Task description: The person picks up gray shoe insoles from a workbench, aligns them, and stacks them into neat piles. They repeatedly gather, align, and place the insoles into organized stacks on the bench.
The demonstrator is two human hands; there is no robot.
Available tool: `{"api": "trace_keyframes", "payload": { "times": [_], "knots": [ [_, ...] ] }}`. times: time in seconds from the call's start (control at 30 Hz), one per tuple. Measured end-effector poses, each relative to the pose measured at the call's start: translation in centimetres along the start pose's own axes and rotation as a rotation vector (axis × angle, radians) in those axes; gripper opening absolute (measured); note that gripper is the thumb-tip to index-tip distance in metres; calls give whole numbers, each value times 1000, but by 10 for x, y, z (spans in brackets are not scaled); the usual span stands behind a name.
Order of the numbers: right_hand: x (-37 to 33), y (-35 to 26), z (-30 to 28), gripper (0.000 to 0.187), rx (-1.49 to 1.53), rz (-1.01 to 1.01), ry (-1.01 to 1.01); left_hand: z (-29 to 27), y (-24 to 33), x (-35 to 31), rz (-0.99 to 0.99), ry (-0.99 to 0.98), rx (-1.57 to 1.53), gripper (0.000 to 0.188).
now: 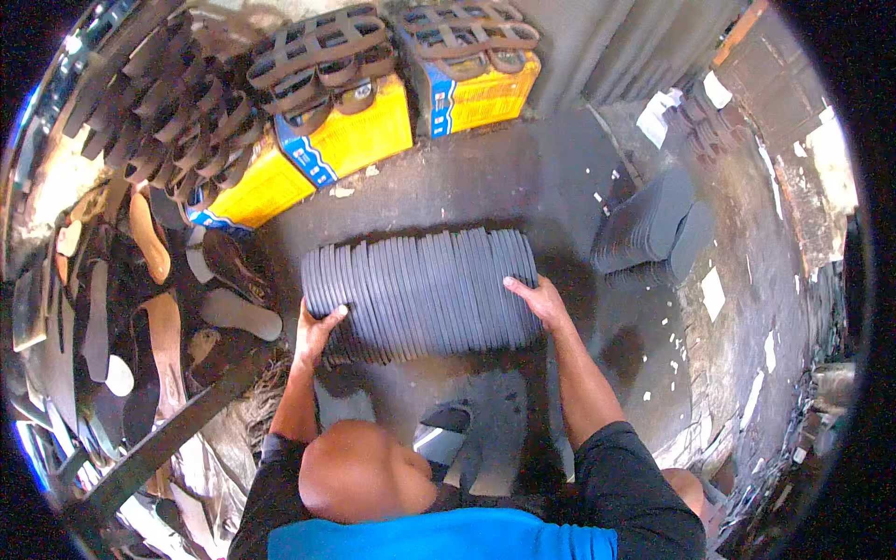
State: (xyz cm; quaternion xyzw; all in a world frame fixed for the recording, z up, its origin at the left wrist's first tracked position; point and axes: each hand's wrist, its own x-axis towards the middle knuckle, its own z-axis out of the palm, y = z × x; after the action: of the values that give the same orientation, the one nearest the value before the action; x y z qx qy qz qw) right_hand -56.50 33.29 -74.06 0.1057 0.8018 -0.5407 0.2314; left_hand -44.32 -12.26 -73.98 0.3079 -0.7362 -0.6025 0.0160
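Observation:
A long row of dark grey shoe soles [420, 294], packed face to face on edge, lies across the dark work surface in front of me. My left hand [320, 327] grips the left end of this row, its thumb on the near top edge and its fingers mostly hidden behind the end. At the opposite end my right hand [539, 301] presses inward, thumb laid over the top and the other fingers out of sight around the side. The soles sit tightly together between both hands. Their lower edges are slightly uneven.
Yellow and blue boxes [359, 126] topped with dark sandal uppers [322, 51] stand at the back. A smaller stack of grey soles [644, 229] is to the right. Loose soles [163, 345] and a dark bar [177, 434] lie left. White scraps [713, 294] litter the right.

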Motion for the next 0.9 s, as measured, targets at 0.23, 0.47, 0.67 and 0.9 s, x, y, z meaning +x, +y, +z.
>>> {"api": "trace_keyframes", "payload": {
  "times": [0.23, 0.47, 0.67, 0.9],
  "knots": [
    [-14, -66, -44, 60, 263, -249, 84, -15, 88, -6, 446, 239, 188, 129],
    [-32, -66, -65, 92, 64, -310, -29, -16, 83, -23, 261, 50, 47, 148],
    [-32, -43, -69, 86, 227, -328, -32, -5, 42, -18, 435, 165, 66, 139],
    [-35, -60, -67, 81, -130, -389, -14, -11, 49, -20, 413, -64, -20, 99]
  ]
}}
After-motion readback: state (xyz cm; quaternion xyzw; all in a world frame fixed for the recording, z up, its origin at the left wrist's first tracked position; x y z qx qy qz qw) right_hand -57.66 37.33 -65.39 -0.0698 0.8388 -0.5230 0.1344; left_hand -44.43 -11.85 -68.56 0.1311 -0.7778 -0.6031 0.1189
